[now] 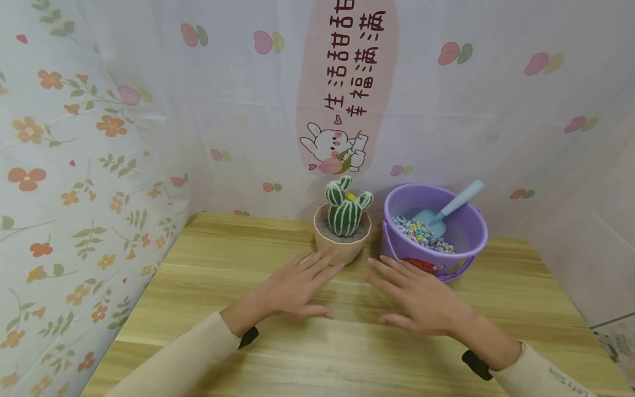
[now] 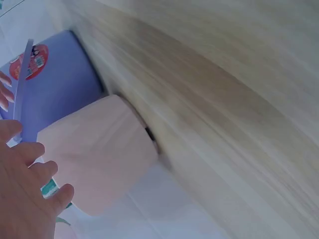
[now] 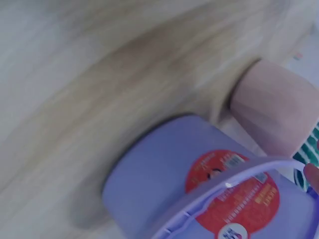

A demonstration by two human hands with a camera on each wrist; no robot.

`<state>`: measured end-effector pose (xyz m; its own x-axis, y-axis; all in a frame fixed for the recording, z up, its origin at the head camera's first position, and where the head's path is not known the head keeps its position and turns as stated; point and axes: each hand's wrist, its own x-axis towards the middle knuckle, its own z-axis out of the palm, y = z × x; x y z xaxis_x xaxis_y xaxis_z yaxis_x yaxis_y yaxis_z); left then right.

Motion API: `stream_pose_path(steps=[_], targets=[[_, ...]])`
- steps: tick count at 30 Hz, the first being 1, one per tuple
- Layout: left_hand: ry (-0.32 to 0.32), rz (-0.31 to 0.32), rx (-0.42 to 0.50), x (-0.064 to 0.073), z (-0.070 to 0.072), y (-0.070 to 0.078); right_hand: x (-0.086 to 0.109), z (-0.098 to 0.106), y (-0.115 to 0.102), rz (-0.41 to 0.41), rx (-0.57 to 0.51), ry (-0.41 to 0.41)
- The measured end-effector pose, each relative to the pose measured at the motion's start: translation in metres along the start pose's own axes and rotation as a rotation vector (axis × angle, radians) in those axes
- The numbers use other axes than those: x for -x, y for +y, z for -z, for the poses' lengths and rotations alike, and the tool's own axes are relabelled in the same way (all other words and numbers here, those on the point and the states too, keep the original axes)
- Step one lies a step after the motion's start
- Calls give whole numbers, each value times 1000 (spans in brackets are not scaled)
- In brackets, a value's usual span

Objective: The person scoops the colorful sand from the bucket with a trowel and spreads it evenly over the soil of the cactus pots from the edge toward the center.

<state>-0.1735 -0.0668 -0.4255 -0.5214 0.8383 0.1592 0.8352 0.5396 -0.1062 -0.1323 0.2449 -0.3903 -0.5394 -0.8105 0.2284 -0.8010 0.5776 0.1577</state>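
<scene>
My left hand [image 1: 297, 284] has its fingers stretched out in front of a pale pink flowerpot [image 1: 329, 246], the fingertips overlapping the pot's lower side in the head view. In the pot stands a green and white knitted cactus [image 1: 345, 216] with a yellow tip. My right hand [image 1: 416, 298], fingers also extended, hovers before a purple bucket [image 1: 431, 190]. Neither hand holds anything. Inside the bucket lie multicoloured beads [image 1: 419, 231] and a light blue shovel [image 1: 463, 198], its handle rising over the rim. A red label [image 3: 234, 194] and a lowered handle [image 3: 219, 186] show on the bucket's front.
Pot and bucket stand side by side at the back of a wooden table [image 1: 248, 248]. Close behind them hangs a white printed cloth [image 1: 238, 138], and a floral cloth [image 1: 89, 193] drapes along the left side.
</scene>
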Motion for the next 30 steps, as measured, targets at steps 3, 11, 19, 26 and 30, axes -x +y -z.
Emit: stream_pose_path(steps=[3,11,19,26,30], targets=[[25,-2,-5,-4,2,2,-2,7,2,-3,14,-3],[108,4,31,-17,8,8,-8,25,11,33,30,61],[204,13,52,-36,12,14,-10,40,24,-29,20,55],[145,91,175,-50,17,20,-7,46,40,-136,-15,81],[111,129,252,-58,17,23,-4,47,53,-207,-61,92]])
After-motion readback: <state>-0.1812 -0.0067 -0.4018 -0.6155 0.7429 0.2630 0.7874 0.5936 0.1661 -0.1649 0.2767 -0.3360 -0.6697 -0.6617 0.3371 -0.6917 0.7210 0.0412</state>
